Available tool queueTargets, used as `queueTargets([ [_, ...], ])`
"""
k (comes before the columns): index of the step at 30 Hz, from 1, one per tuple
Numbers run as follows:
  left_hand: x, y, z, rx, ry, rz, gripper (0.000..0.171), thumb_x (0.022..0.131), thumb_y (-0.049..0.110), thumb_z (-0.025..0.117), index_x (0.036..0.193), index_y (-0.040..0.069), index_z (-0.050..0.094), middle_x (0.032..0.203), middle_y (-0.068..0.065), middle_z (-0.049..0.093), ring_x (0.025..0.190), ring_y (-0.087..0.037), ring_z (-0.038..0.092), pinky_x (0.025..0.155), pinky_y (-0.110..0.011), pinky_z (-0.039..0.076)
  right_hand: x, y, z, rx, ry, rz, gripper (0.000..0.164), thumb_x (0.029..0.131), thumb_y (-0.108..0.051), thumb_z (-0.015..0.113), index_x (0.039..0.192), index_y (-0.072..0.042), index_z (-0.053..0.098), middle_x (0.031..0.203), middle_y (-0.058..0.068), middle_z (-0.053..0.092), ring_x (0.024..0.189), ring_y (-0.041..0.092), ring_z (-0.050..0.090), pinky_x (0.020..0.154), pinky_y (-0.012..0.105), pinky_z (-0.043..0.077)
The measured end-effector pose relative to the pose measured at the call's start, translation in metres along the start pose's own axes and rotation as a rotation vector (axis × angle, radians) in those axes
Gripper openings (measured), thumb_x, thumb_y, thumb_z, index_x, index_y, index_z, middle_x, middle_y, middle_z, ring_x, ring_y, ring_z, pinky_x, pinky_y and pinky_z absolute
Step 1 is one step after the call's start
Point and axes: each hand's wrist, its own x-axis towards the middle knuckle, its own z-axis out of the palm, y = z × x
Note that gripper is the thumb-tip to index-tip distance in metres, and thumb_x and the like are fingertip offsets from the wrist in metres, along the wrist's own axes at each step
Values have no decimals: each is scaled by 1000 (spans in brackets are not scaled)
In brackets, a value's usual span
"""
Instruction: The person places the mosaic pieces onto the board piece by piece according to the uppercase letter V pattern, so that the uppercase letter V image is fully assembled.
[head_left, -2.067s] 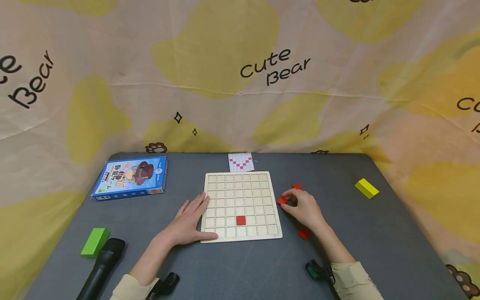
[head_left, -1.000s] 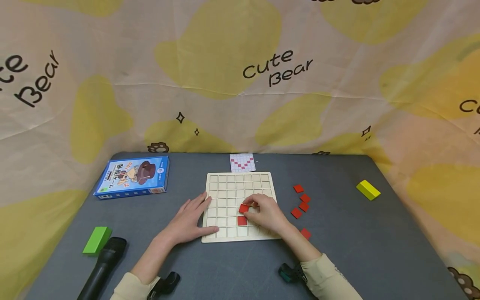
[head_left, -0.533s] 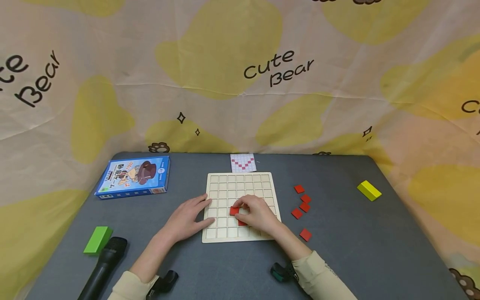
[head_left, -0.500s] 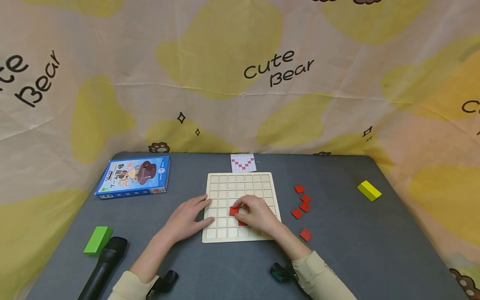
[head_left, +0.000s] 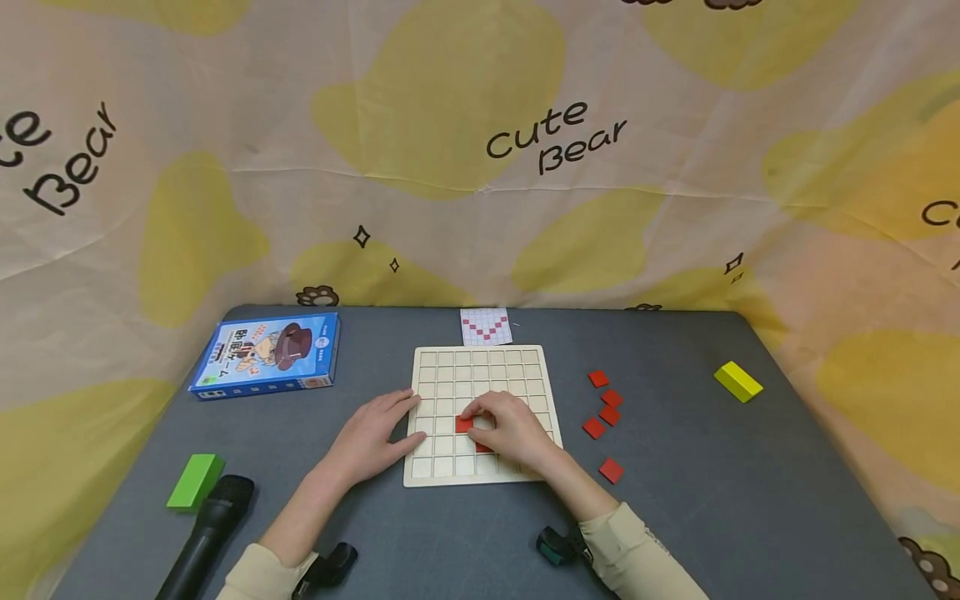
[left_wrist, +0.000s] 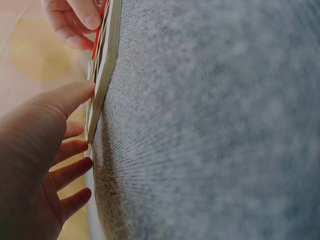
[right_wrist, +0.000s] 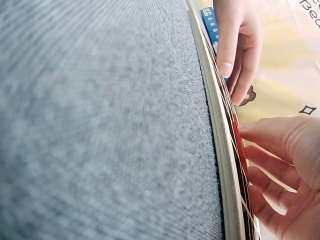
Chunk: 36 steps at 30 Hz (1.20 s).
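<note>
A pale square grid board [head_left: 517, 364] lies at the middle of the table. My left hand [head_left: 372, 436] rests at its left edge, thumb and fingers spread and fairly straight. With thumb and forefinger my right hand [head_left: 512, 427] pinches a red square tile [head_left: 464, 424] at the board, one row above and one column left of a second red tile [head_left: 483, 447], which the hand partly covers. The right wrist view shows the right hand's fingertips [right_wrist: 244, 127] close over red at the board's rim. In the left wrist view the left thumb [left_wrist: 82, 92] touches the board's side.
Several loose red tiles [head_left: 594, 427] lie right of the board. A small card with a pink pattern [head_left: 486, 327] sits behind it. Further out are a blue box [head_left: 266, 354], a green block [head_left: 196, 482], a black microphone [head_left: 210, 533] and a yellow block [head_left: 738, 382].
My right hand took a red tile from the table at the right and carried it left onto the board. In the last half second it shifted slightly left. The left hand barely moved.
</note>
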Motion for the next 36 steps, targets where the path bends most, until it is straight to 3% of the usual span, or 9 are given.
queueTargets([
  [12, -1, 0, 1, 8, 6, -6, 61, 89, 40, 69, 137, 5, 55, 142, -13, 51, 132, -35, 45, 105, -58, 34, -7, 2, -1, -7, 22, 3, 19, 84, -14, 73, 102, -17, 74, 102, -7, 69, 90, 11, 57, 82, 31, 46],
  [20, 0, 1, 0, -4, 27, -7, 65, 88, 41, 71, 137, 2, 55, 140, -16, 53, 130, -36, 46, 105, -58, 34, -18, 22, -29, 2, 140, 56, 15, 86, -13, 73, 102, -13, 75, 96, -2, 70, 83, 17, 61, 73, 33, 50],
  [24, 0, 0, 1, -19, 18, -16, 65, 88, 41, 70, 137, 2, 54, 140, -16, 52, 132, -37, 44, 106, -59, 33, -27, 45, -52, -45, 216, 132, 13, 86, -12, 73, 99, -10, 75, 92, 1, 70, 77, 19, 60, 69, 35, 49],
  [28, 0, 0, 1, -36, 8, -17, 65, 89, 40, 70, 138, 1, 53, 142, -17, 50, 134, -38, 41, 106, -60, 31, -37, 68, -74, -116, 263, 257, 13, 87, -13, 73, 99, -9, 75, 96, 6, 70, 84, 24, 62, 76, 42, 50],
  [32, 0, -1, 2, -44, 4, -15, 65, 89, 40, 69, 138, 0, 52, 142, -18, 50, 135, -39, 39, 107, -60, 31, -45, 87, -95, -186, 276, 375, 12, 86, -14, 73, 98, -9, 74, 97, 9, 69, 92, 30, 59, 82, 49, 47],
  [36, 1, -1, 3, -52, -3, -17, 66, 90, 40, 69, 139, 1, 52, 142, -18, 49, 136, -39, 38, 107, -60, 31, -51, 98, -109, -227, 266, 436, 16, 86, -18, 74, 97, -7, 73, 102, 14, 66, 97, 34, 55, 81, 51, 46],
])
